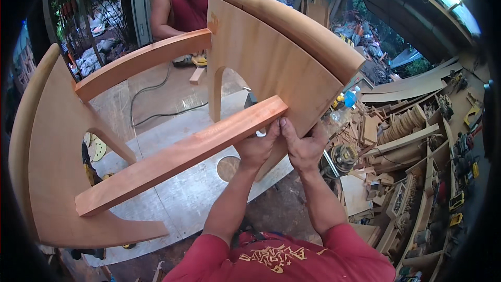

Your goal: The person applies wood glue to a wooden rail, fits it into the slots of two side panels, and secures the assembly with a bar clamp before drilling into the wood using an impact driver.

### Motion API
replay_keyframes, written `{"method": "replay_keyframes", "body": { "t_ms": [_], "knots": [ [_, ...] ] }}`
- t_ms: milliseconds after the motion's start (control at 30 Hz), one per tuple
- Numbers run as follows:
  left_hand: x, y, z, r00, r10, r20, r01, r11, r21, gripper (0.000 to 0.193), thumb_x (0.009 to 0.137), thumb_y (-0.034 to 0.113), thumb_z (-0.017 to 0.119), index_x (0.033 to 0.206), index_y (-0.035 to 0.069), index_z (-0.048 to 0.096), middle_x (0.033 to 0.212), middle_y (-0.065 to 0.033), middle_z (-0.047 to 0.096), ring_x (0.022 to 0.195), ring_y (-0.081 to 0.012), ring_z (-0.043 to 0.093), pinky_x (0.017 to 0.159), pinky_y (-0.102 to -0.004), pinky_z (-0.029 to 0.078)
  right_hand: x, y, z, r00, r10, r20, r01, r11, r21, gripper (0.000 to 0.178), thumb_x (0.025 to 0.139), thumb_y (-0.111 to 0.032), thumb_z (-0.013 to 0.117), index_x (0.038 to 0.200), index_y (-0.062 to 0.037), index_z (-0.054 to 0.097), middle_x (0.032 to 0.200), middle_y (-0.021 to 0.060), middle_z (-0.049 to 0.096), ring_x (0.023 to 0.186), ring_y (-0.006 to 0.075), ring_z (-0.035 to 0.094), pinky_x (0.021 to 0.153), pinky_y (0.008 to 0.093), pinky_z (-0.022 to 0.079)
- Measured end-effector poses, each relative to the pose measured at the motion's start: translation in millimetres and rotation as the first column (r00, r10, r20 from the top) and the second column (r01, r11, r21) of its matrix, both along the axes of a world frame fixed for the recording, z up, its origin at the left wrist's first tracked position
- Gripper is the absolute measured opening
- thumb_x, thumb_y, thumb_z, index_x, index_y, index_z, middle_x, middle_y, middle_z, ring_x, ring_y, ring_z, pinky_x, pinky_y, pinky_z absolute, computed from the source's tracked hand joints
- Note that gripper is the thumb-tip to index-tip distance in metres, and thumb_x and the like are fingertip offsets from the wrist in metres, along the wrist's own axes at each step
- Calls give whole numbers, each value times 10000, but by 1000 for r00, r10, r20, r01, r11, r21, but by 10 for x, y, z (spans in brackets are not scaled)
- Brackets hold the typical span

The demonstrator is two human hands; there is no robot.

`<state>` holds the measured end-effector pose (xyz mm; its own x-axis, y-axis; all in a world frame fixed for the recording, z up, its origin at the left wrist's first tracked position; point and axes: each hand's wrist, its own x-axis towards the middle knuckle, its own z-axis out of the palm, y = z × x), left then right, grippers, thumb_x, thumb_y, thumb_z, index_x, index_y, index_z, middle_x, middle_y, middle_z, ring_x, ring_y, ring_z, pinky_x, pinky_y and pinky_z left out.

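Observation:
A large wooden furniture frame stands on the table, with a left side panel [57, 177] and a right side panel [261, 47], each having an arched cutout and a thick rounded rail on its outer edge. A near crosspiece [182, 154] and a curved far crosspiece [146, 60] span between them. My left hand [258, 149] is closed under the right end of the near crosspiece, its thumb at the joint. Beside it, my right hand [305, 146] grips the edge of the right panel, thumb pressed near the same joint. The fingers of both hands are partly hidden behind the wood.
A person in a red sleeveless top [185, 8] stands across the worktable [182, 224]. A dark cable [133, 109] and a small wood block [197, 75] lie on it. To the right are wood offcuts [370, 128] and shelves with power tools [456, 201].

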<state>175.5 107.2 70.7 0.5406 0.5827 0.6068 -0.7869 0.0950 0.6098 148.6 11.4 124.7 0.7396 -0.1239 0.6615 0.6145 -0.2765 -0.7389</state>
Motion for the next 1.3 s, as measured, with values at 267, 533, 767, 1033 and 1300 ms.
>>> {"method": "replay_keyframes", "body": {
  "t_ms": [267, 533, 767, 1033, 1300],
  "knots": [
    [55, 2, -93, 1000, -20, 5, 20, 998, 54, 472, 744, -30, 812, 1149, -39, 571, 1127, -104, 619, 1056, -196, 612, 951, -344, 483, 18, 8, 40, 1000, 23, 7, -23, 1000, -4, 410, 822, -150, 792, 1117, 76, 619, 1010, 133, 694, 914, 183, 663, 834, 306, 528],
    [63, 32, -170, 996, -80, -37, 82, 994, 71, 475, 756, -23, 807, 1165, -38, 565, 1154, -116, 607, 1097, -202, 592, 978, -366, 471, 32, -37, -36, 998, 59, -16, -58, 998, 40, 401, 833, -138, 781, 1129, 72, 609, 1033, 133, 696, 931, 177, 661, 834, 304, 527],
    [52, 64, -191, 995, -67, -70, 74, 991, 109, 506, 749, -28, 808, 1188, -44, 556, 1165, -115, 606, 1105, -194, 585, 988, -360, 460, 44, -35, -14, 997, 49, 51, -48, 998, -31, 382, 839, -123, 767, 1123, 77, 608, 1028, 134, 696, 917, 175, 662, 824, 299, 532],
    [26, 61, -157, 998, -34, -50, 39, 995, 94, 495, 748, 15, 807, 1194, -54, 603, 1234, -148, 603, 1136, -212, 588, 974, -339, 463, 165, -129, -285, 993, 86, 76, -83, 995, -47, 467, 808, -134, 790, 1162, 76, 569, 1039, 124, 678, 926, 172, 656, 824, 298, 534],
    [-186, 273, -228, 956, -128, -266, 183, 964, 193, 494, 754, -9, 770, 1211, -36, 584, 1195, -136, 631, 1159, -229, 583, 1038, -371, 445, 255, -101, -703, 998, 46, -30, -47, 998, -30, 472, 792, -133, 799, 1169, 45, 578, 1038, 113, 674, 915, 166, 648, 811, 304, 532]
  ]
}}
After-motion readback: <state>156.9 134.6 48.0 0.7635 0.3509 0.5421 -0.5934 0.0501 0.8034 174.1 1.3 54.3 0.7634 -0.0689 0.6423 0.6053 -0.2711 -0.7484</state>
